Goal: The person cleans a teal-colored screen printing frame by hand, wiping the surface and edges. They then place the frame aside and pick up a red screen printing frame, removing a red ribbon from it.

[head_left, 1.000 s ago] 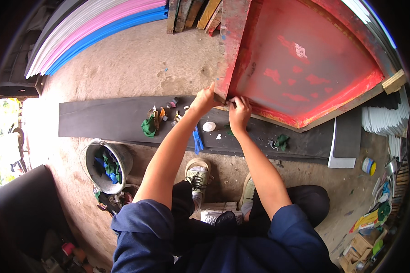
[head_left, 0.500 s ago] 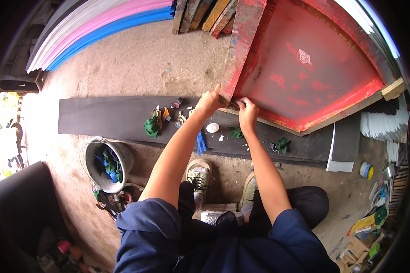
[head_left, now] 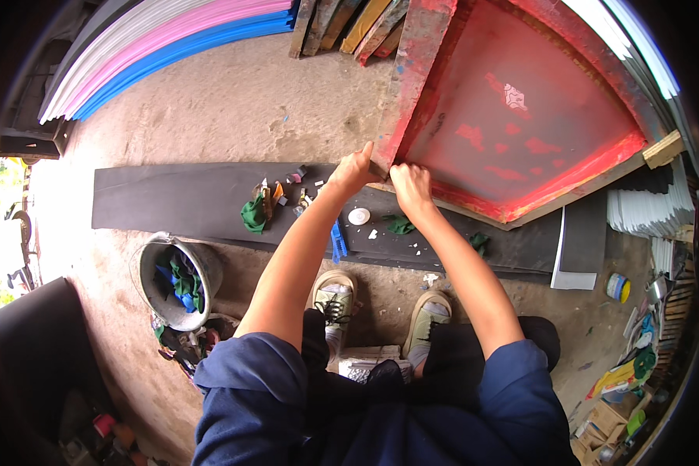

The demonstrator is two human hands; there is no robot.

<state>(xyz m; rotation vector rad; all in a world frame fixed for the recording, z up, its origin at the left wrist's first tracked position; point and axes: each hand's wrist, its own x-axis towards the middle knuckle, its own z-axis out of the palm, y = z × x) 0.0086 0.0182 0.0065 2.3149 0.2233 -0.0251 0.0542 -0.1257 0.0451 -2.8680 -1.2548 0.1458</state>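
Screen-printing frame (head_left: 512, 109): large, wooden, stained red, mesh smeared with red ink, tilted up with its near corner resting on the long dark board (head_left: 171, 206) that lies across the concrete floor. It fills the upper right of the view.

Far left: stack of pink, blue and white sheets (head_left: 155, 54) curving along the floor edge. Below the board, a metal bucket (head_left: 177, 283) holding green and blue rags.

On the board, left of the hands: a crumpled green rag (head_left: 252, 213) with small coloured scraps beside it. A blue plastic clip-like tool (head_left: 336, 239) hangs at the board's near edge, close to the left forearm. A small white round lid (head_left: 358, 217) lies between the two wrists.

Left hand (head_left: 352, 172): at the frame's near corner, thumb raised along the wooden edge, fingers curled against the corner's left side, gripping it.

Right hand (head_left: 412, 186): just right of the left, touching the same corner from below; fingers bunched together and pressed against the wood. Cannot tell whether they pinch anything small.

Another green rag (head_left: 400, 225) lies just beside the right wrist. Further right, a third green scrap (head_left: 479, 241) on the board. Far right: stack of white sheets (head_left: 648, 210), and a small blue and yellow tub (head_left: 617, 287) on the floor.
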